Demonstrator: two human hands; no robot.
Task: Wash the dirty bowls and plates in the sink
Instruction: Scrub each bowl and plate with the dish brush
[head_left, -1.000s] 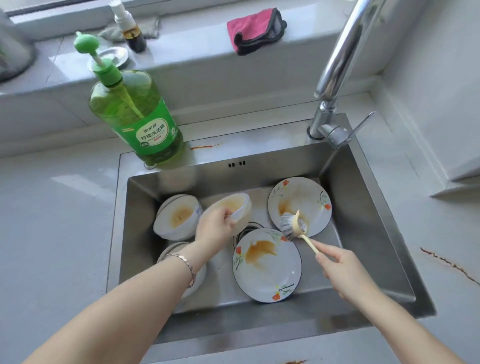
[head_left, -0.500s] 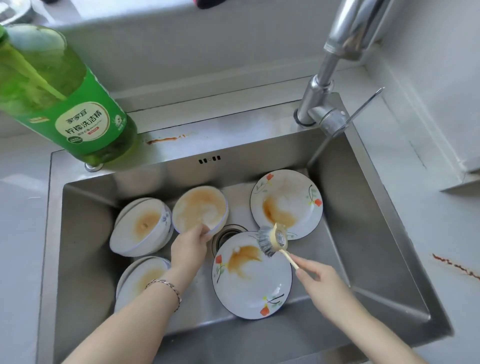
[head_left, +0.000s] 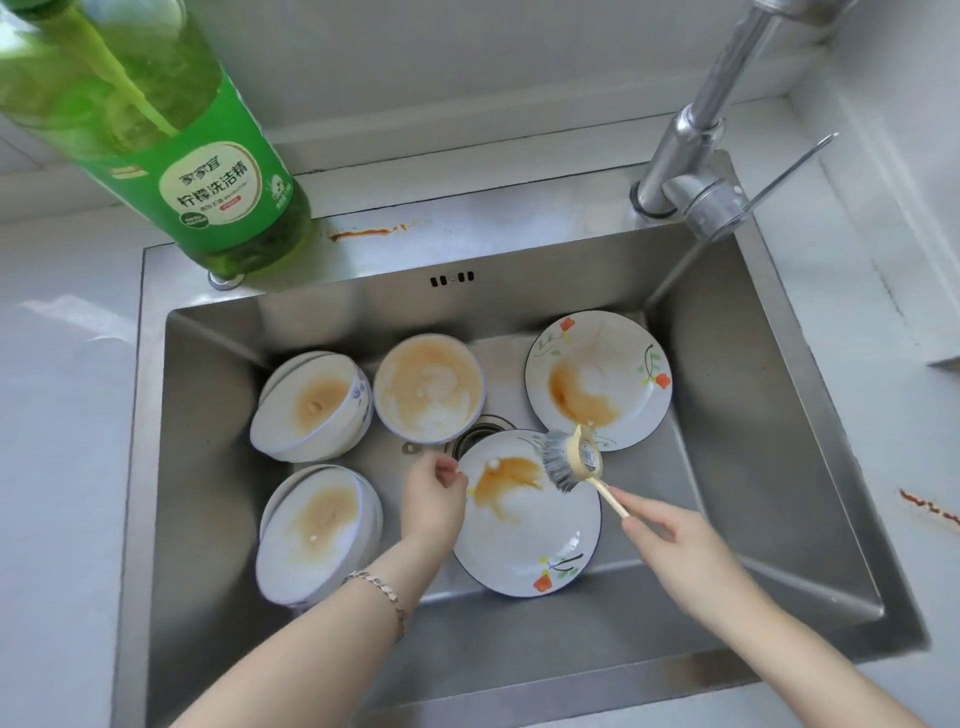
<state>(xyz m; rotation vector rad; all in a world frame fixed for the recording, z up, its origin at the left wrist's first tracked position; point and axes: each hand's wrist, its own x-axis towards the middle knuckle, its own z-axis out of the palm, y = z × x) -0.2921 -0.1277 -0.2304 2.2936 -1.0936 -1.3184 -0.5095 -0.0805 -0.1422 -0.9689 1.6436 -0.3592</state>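
Note:
A steel sink (head_left: 753, 415) holds the dirty dishes. Two stacks of stained white bowls lie on the left, one at the back (head_left: 311, 410) and one at the front (head_left: 317, 530). A single stained bowl (head_left: 428, 387) stands at the back centre. A flowered plate (head_left: 597, 379) with a brown stain lies at the back right. A second stained plate (head_left: 524, 525) lies near the front. My left hand (head_left: 434, 499) pinches this plate's left rim with curled fingers. My right hand (head_left: 670, 540) grips the handle of a dish brush (head_left: 569, 460), whose bristles touch the near plate's upper right.
A large green dish soap bottle (head_left: 208, 171) stands on the sink's back left corner. The chrome faucet (head_left: 691, 150) rises at the back right, its lever pointing right. The drain (head_left: 483, 431) lies between bowl and near plate. Grey countertop surrounds the sink.
My left hand let go of the single bowl, which now rests at the back centre, and moved down to the near plate's rim. The brush stays over that plate. The view moved closer.

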